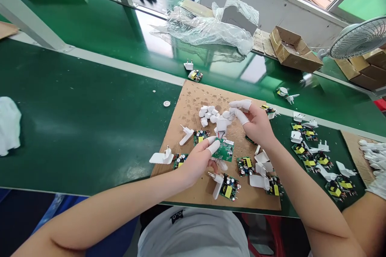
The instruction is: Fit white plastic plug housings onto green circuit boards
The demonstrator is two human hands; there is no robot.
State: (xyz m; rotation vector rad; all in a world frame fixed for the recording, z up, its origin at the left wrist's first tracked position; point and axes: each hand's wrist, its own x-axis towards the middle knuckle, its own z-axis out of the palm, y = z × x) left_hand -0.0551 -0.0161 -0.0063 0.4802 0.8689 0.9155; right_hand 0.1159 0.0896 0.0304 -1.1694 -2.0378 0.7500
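Note:
White finger cots cover some fingertips of both hands. My left hand [200, 158] is closed on a green circuit board [224, 150], its plain side up, over the cardboard sheet [187, 94]. Thin wires run from that board to a white plug housing [222, 124] just beyond it. My right hand [255, 120] has its thumb and finger pinched at a small white piece [231, 115], beside a pile of white caps [208, 113]. Around my hands lie circuit boards with yellow transformers [229, 188] and white plug housings [187, 134].
More boards with plugs [310, 162] lie at the right, near another person's arm [368, 217]. A cardboard box [294, 50] and a fan [358, 40] stand at the back right. Plastic wrap [208, 28] lies at the back, a white cloth [9, 126] far left.

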